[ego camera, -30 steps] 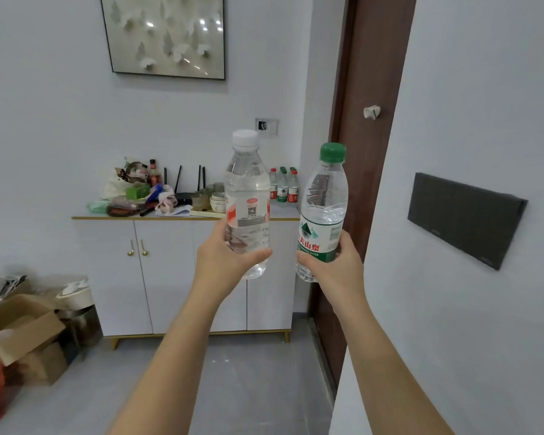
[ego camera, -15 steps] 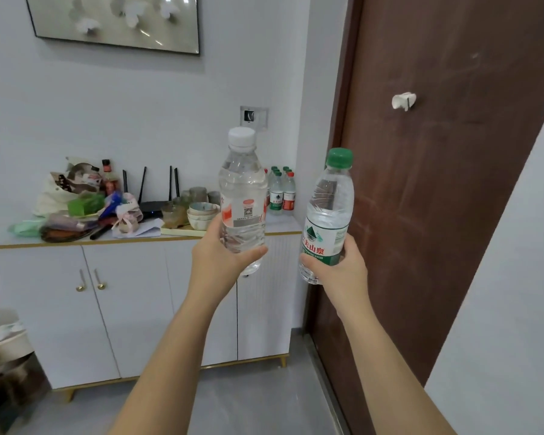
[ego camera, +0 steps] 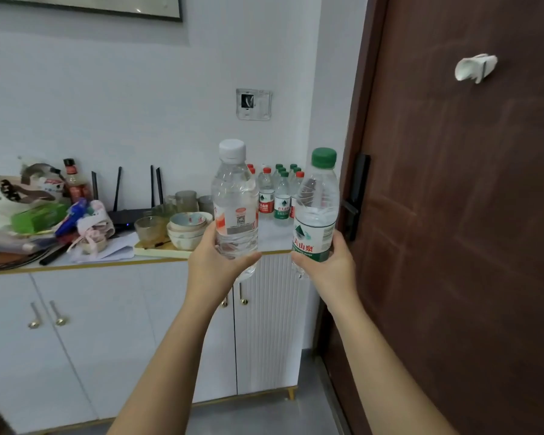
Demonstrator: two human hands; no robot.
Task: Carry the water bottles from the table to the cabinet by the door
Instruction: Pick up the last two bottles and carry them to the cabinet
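My left hand (ego camera: 212,265) grips a clear water bottle with a white cap (ego camera: 234,202) by its lower part and holds it upright. My right hand (ego camera: 330,268) grips a second bottle with a green cap and green label (ego camera: 317,211), also upright. Both bottles are held out in front of the white cabinet (ego camera: 107,324), level with its top. Several more water bottles with red and green caps (ego camera: 278,193) stand at the right end of the cabinet top, close to the wall corner.
A brown door (ego camera: 462,215) with a dark handle (ego camera: 355,199) fills the right side. On the cabinet top sit stacked bowls (ego camera: 187,229), glass cups, a black router (ego camera: 128,211) and a heap of bags and packets (ego camera: 35,211) at the left.
The cabinet and the door have grown larger and nearer in view as I walked toward them. Both hands keep the same hold on the bottles.
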